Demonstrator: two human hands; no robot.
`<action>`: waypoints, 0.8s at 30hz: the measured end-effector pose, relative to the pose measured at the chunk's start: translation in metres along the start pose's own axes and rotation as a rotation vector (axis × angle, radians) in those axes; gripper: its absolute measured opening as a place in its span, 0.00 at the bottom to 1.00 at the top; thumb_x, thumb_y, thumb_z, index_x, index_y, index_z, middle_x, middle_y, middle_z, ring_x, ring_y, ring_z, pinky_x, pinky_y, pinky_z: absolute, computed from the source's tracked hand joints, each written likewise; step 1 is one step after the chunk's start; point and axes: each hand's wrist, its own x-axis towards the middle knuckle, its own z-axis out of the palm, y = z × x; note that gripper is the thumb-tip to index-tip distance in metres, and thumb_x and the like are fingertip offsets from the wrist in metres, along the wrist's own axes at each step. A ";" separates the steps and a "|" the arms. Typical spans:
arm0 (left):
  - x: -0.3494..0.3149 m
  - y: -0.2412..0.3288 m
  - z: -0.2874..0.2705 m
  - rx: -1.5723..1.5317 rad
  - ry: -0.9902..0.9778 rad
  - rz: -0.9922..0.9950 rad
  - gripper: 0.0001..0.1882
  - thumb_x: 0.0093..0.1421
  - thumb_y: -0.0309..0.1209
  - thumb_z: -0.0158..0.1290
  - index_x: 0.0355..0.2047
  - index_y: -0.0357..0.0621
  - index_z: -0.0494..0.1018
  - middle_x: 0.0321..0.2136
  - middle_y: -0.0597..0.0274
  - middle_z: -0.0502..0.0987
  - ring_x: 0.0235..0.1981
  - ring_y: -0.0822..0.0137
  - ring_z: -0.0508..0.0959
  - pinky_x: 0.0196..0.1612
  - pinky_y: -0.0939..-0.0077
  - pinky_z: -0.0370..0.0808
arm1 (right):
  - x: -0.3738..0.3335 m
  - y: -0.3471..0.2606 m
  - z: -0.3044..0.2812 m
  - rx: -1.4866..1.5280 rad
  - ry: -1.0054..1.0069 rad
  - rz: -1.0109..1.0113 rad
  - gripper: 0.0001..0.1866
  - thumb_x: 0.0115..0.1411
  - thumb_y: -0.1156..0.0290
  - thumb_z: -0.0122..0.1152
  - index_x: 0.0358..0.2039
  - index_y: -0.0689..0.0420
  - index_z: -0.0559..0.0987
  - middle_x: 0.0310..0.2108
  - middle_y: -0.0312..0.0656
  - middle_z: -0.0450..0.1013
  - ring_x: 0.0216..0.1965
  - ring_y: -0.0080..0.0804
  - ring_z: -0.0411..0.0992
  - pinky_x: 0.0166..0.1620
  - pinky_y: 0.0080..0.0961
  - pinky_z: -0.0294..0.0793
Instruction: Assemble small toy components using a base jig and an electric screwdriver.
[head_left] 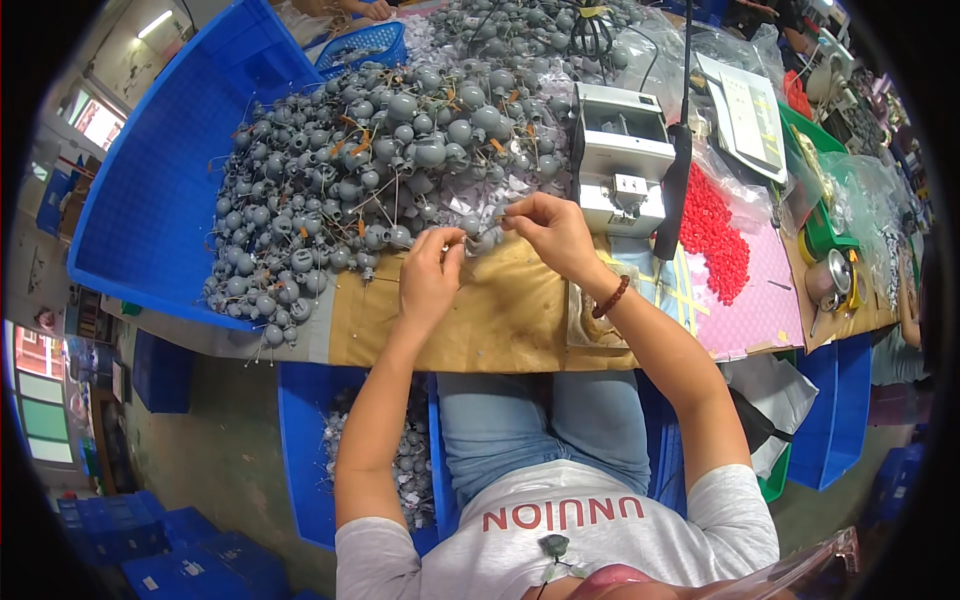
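My left hand (430,275) is closed in a pinch over the near edge of the pile. At its fingertips is a small grey rounded part (482,243), partly blurred. My right hand (556,236), with a beaded bracelet at the wrist, also pinches close by; what its thumb and forefinger hold is too small to make out. Beyond both hands spreads a large heap of grey ball-shaped parts (428,152) with thin wires and some orange tags. A brown cloth (430,325) covers the table under my hands.
A white bench machine (622,150) stands right of my hands, beside a black upright tool (676,185). Farther right lies a pile of small red parts (712,235). A big blue bin (150,195) tips toward the heap at left. A blue basket (362,50) sits at the back.
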 end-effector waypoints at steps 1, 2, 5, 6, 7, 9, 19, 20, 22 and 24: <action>0.001 0.003 0.002 -0.021 -0.009 0.012 0.08 0.63 0.21 0.56 0.43 0.39 0.77 0.37 0.52 0.80 0.35 0.54 0.81 0.38 0.65 0.78 | 0.001 -0.002 0.001 -0.027 -0.039 0.007 0.07 0.64 0.77 0.63 0.40 0.67 0.82 0.34 0.41 0.83 0.37 0.23 0.81 0.43 0.22 0.79; 0.001 0.008 0.003 -0.036 -0.024 0.017 0.08 0.63 0.21 0.56 0.42 0.39 0.77 0.38 0.52 0.80 0.35 0.54 0.81 0.38 0.66 0.78 | 0.002 -0.004 0.001 -0.053 -0.076 0.014 0.06 0.63 0.78 0.63 0.39 0.67 0.82 0.34 0.41 0.83 0.37 0.23 0.81 0.43 0.22 0.79; -0.001 0.014 0.008 -0.109 -0.067 0.011 0.07 0.63 0.21 0.56 0.42 0.38 0.78 0.36 0.55 0.80 0.33 0.61 0.81 0.36 0.71 0.77 | -0.003 0.000 0.005 -0.078 -0.181 0.030 0.05 0.63 0.78 0.63 0.37 0.65 0.83 0.33 0.41 0.83 0.37 0.21 0.81 0.42 0.21 0.79; -0.004 0.012 0.010 -0.152 -0.082 -0.005 0.07 0.63 0.21 0.57 0.42 0.38 0.78 0.35 0.58 0.80 0.31 0.67 0.80 0.35 0.74 0.76 | -0.005 0.004 0.006 -0.105 -0.210 0.046 0.05 0.63 0.78 0.63 0.38 0.65 0.83 0.33 0.40 0.83 0.36 0.21 0.81 0.42 0.21 0.79; -0.007 0.012 0.011 -0.196 -0.097 -0.021 0.06 0.64 0.21 0.57 0.41 0.38 0.78 0.33 0.60 0.80 0.29 0.72 0.79 0.33 0.77 0.76 | -0.005 0.008 0.007 -0.133 -0.240 0.062 0.05 0.63 0.78 0.63 0.38 0.65 0.83 0.33 0.40 0.83 0.36 0.21 0.80 0.41 0.21 0.79; -0.013 0.020 0.009 -0.177 -0.174 0.036 0.06 0.64 0.21 0.57 0.41 0.38 0.78 0.32 0.63 0.79 0.27 0.76 0.77 0.31 0.80 0.74 | -0.005 0.008 0.006 -0.126 -0.178 0.093 0.05 0.63 0.77 0.63 0.38 0.64 0.83 0.32 0.38 0.83 0.34 0.19 0.79 0.38 0.19 0.78; -0.019 -0.008 -0.004 -0.230 -0.067 -0.254 0.07 0.66 0.22 0.56 0.43 0.38 0.77 0.37 0.64 0.81 0.31 0.77 0.79 0.34 0.82 0.77 | -0.015 0.000 0.001 -0.006 -0.207 0.073 0.06 0.65 0.79 0.61 0.41 0.67 0.81 0.37 0.42 0.84 0.42 0.22 0.81 0.43 0.19 0.79; -0.018 -0.010 -0.005 -0.196 -0.060 -0.250 0.07 0.66 0.22 0.56 0.44 0.37 0.77 0.38 0.63 0.81 0.31 0.75 0.80 0.36 0.79 0.77 | -0.019 -0.013 0.000 -0.023 -0.227 0.112 0.05 0.66 0.81 0.60 0.41 0.67 0.81 0.38 0.42 0.83 0.44 0.24 0.81 0.47 0.21 0.80; -0.014 -0.016 -0.008 -0.040 -0.070 -0.191 0.08 0.65 0.23 0.57 0.45 0.35 0.77 0.41 0.59 0.81 0.36 0.68 0.81 0.41 0.74 0.78 | -0.023 -0.015 -0.004 0.066 -0.198 0.086 0.05 0.66 0.81 0.60 0.41 0.67 0.81 0.38 0.42 0.83 0.44 0.24 0.81 0.48 0.21 0.80; -0.014 -0.021 -0.007 0.173 -0.050 -0.070 0.11 0.65 0.26 0.58 0.47 0.36 0.77 0.48 0.54 0.79 0.45 0.61 0.79 0.49 0.67 0.76 | -0.033 -0.031 -0.011 0.134 -0.176 0.062 0.05 0.66 0.81 0.60 0.41 0.67 0.81 0.39 0.42 0.82 0.44 0.26 0.81 0.48 0.21 0.80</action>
